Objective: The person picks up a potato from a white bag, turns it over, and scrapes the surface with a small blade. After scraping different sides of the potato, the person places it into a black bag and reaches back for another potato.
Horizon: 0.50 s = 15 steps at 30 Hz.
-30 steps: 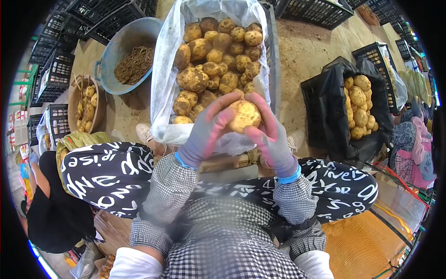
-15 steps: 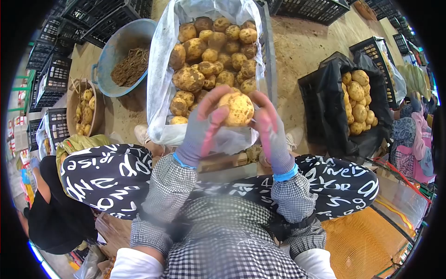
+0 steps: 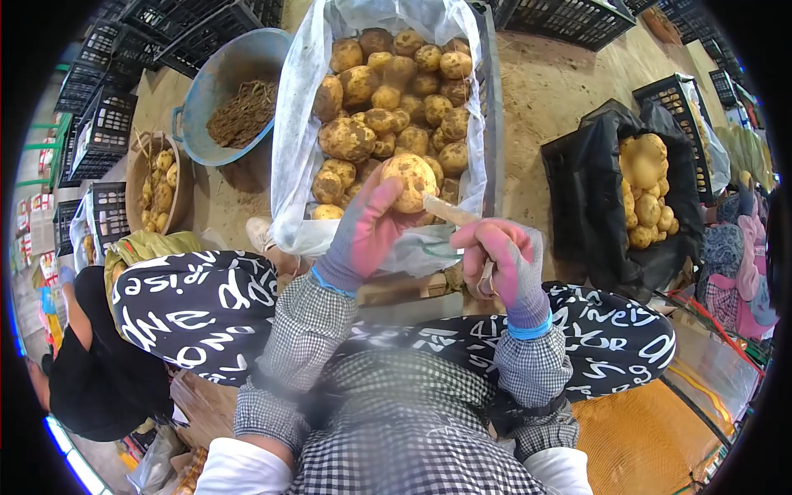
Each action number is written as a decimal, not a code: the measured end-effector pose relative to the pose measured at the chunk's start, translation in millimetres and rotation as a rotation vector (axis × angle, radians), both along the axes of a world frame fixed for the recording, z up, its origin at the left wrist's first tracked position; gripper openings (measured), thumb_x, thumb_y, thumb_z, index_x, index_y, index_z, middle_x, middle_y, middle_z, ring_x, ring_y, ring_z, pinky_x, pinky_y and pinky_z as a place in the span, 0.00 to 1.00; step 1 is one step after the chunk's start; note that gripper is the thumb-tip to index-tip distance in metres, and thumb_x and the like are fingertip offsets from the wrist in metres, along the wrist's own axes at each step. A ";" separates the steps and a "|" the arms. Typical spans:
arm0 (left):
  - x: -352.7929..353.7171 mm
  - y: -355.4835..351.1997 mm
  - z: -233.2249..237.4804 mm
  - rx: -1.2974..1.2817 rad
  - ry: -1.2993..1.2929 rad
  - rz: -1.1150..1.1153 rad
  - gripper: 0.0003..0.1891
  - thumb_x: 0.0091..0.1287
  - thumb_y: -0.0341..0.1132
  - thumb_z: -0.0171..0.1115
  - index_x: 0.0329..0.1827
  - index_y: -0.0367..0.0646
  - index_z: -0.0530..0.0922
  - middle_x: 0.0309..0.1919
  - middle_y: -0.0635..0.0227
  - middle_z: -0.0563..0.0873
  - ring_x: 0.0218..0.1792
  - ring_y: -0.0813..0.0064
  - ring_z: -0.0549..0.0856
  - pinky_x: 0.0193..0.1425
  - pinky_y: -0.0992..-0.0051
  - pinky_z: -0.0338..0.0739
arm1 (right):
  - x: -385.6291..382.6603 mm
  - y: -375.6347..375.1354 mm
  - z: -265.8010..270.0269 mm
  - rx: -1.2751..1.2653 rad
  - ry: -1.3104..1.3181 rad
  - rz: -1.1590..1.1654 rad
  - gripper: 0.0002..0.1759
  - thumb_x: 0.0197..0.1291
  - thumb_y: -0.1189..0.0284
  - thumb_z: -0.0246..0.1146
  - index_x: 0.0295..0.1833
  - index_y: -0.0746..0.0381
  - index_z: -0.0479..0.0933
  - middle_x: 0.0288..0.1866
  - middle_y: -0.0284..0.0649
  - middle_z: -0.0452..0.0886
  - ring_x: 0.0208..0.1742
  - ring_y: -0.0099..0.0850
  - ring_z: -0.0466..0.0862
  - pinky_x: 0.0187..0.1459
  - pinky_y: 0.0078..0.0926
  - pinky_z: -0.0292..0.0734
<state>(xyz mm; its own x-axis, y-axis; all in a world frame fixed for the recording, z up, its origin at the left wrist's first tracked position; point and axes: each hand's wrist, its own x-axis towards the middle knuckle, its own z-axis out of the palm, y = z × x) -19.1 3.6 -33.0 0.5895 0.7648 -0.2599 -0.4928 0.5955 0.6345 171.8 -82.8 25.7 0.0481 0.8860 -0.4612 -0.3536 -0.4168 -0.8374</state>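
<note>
My left hand [image 3: 371, 223], in a grey and pink glove, is closed around a round yellow potato [image 3: 409, 182] with brown soil specks. In my right hand [image 3: 505, 257], gloved the same way, is a pale flat scraper-like stick [image 3: 448, 210]. Its far tip meets the lower right side of the potato, and its other end is mostly hidden in the fist. Both hands are over the near edge of a crate lined with white sheeting [image 3: 290, 165], which holds many soil-covered potatoes [image 3: 346, 139].
At left stand a blue tub [image 3: 188, 107] with soil and a brown basket [image 3: 186, 186] of potatoes. A black-lined crate [image 3: 582, 190] of cleaner potatoes stands at right. Black crates [image 3: 561, 21] line the back. Another person [image 3: 103, 363] is at lower left.
My right hand has left the potato's side and moved down and right; the pale stick now shows, its tip at the potato. My left hand still holds the potato, slightly lower. The view has shifted slightly.
</note>
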 end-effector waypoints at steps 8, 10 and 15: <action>1.5 -1.3 1.7 -0.011 0.041 -0.019 0.24 0.80 0.45 0.49 0.72 0.40 0.64 0.63 0.65 0.76 0.63 0.73 0.78 0.68 0.67 0.76 | -7.4 1.8 -2.6 0.003 -0.093 -0.038 0.18 0.73 0.68 0.53 0.40 0.71 0.83 0.22 0.37 0.79 0.23 0.21 0.79 0.26 0.16 0.73; 2.9 -1.2 2.3 -0.041 0.045 -0.021 0.26 0.77 0.43 0.55 0.72 0.40 0.63 0.63 0.64 0.76 0.63 0.72 0.78 0.68 0.67 0.76 | -10.7 0.9 -5.1 0.099 -0.130 -0.081 0.19 0.74 0.67 0.53 0.42 0.71 0.83 0.24 0.37 0.81 0.24 0.22 0.80 0.29 0.16 0.74; 7.3 -4.6 -3.5 0.237 0.177 0.081 0.36 0.65 0.35 0.70 0.73 0.39 0.62 0.64 0.60 0.74 0.63 0.70 0.77 0.69 0.68 0.75 | -13.4 9.5 -40.4 0.255 -0.201 -0.204 0.25 0.74 0.62 0.56 0.65 0.71 0.72 0.48 0.43 0.82 0.41 0.26 0.84 0.42 0.23 0.81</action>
